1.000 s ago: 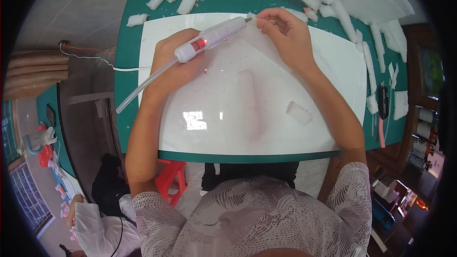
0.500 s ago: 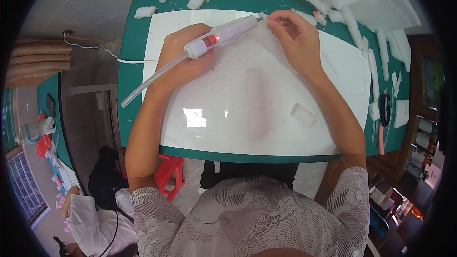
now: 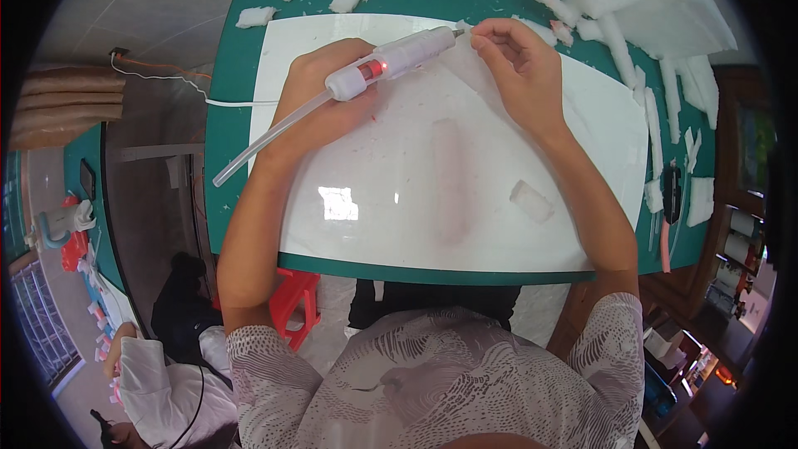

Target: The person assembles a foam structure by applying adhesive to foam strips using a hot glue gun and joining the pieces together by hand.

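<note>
Head view: framing drifts slightly; both hands keep nearly the pose of a second ago.
Left hand (image 3: 309, 87): curled around the white glue gun (image 3: 407, 56), a translucent glue stick (image 3: 274, 141) jutting from its rear.
Right hand (image 3: 525, 68): fingers bent, thumb near forefinger; cannot tell whether they pinch anything.
Glue gun: above the glossy white sheet (image 3: 366, 158), lit red.
Nozzle (image 3: 459, 32): just beside the right fingertips; the steadiness suggests fine work there.

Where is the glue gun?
In the head view, the glue gun is at upper centre, in the left hand, over the white sheet, its tip beside the right hand.
</note>
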`<state>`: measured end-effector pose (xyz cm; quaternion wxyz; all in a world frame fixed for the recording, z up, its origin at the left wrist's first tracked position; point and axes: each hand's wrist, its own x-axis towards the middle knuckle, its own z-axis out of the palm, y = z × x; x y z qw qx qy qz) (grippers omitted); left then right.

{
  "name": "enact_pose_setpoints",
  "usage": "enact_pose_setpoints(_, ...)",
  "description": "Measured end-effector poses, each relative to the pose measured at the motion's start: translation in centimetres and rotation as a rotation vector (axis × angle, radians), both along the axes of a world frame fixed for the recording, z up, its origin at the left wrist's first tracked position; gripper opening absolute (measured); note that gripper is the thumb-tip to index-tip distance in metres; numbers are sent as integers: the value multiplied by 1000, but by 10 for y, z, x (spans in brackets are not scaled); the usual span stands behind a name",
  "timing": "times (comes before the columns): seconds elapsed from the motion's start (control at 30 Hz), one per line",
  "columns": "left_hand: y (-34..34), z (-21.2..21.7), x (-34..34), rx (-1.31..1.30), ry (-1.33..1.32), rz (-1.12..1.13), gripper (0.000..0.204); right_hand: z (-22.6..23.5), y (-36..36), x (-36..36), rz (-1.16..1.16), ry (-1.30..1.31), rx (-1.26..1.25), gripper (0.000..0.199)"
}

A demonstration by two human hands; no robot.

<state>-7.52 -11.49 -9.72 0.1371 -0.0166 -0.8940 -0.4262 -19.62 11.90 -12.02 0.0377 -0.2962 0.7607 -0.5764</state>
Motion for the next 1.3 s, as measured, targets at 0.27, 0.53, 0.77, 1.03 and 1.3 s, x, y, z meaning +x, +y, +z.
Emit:
enact_pose_setpoints(0.27,0,-2,0,-25,31,-8,28,0,0,0,-7,-10,15,15)
enact_pose_setpoints(0.53,0,0,0,-16,38,-25,30,-2,-1,0,-13,25,-46,12)
enact_pose_setpoints(0.77,-1,-2,1,-17,42,-30,33,-1,0,1,-4,18,-55,12)
enact_pose_setpoints(1.03,-2,-5,-1,-48,75,-26,31,-2,-1,-1,0,0,-53,12)
enact_pose_setpoints(1.3,-1,-3,1,-29,46,-26,29,-2,-1,0,9,-3,-51,13)
